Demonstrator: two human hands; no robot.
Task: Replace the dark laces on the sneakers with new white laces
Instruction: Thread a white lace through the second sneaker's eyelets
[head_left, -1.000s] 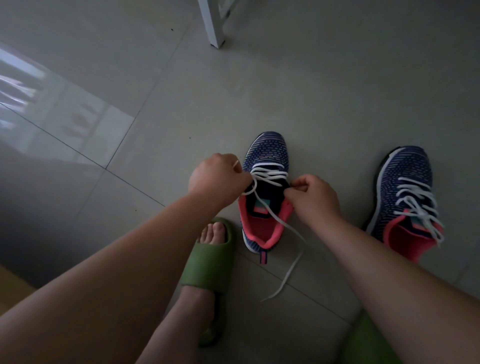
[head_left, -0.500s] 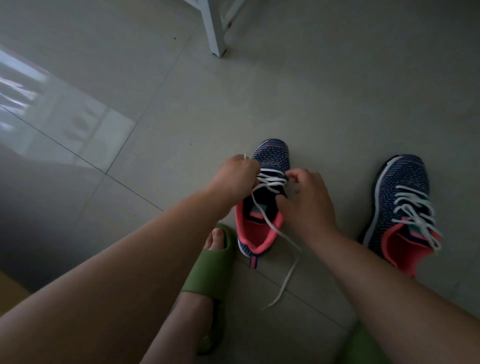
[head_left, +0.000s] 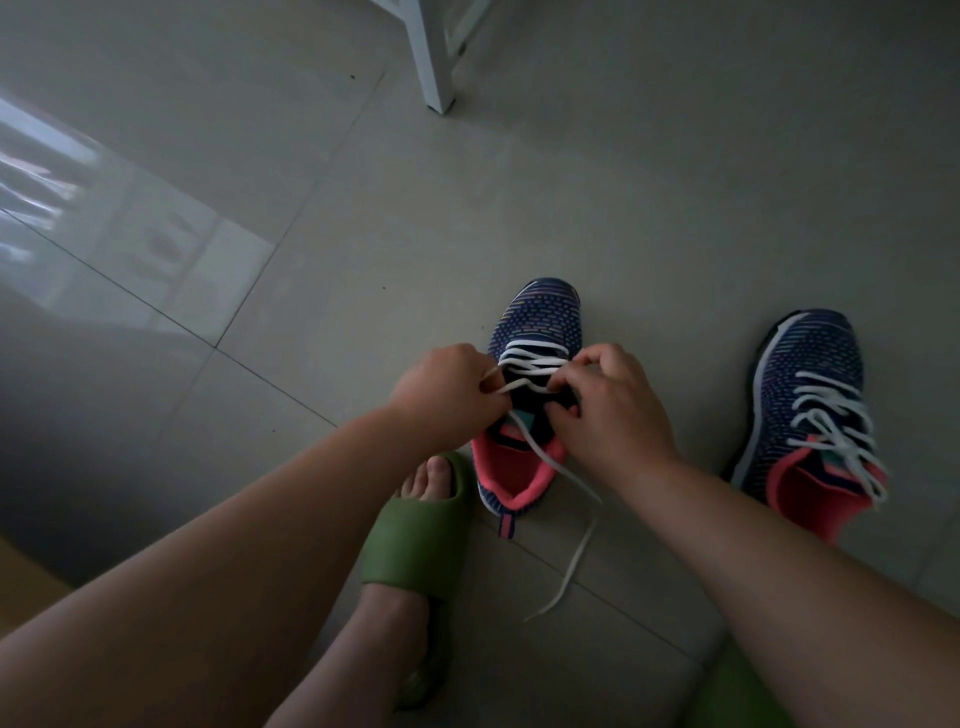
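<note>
Two navy knit sneakers with pink collars stand on the tiled floor. The left sneaker (head_left: 540, 322) carries a white lace (head_left: 535, 361) across its upper eyelets; one long end of it trails over the collar onto the floor (head_left: 569, 566). My left hand (head_left: 441, 395) pinches a strand of that lace at the shoe's left side. My right hand (head_left: 608, 410) is curled at the shoe's right eyelets, its fingertips on the lace and tongue. The right sneaker (head_left: 810, 374) stands apart to the right, laced in white with loose ends (head_left: 831, 421).
My foot in a green slide sandal (head_left: 415, 540) rests just left of the left sneaker's heel. Another green shape (head_left: 737, 691) shows at the bottom right. A white furniture leg (head_left: 434, 62) stands on the floor at the top.
The view has shifted, so the shoes sit lower in frame. My right hand has moved up from the collar to the eyelets, and my left hand keeps its hold on the lace strand.
</note>
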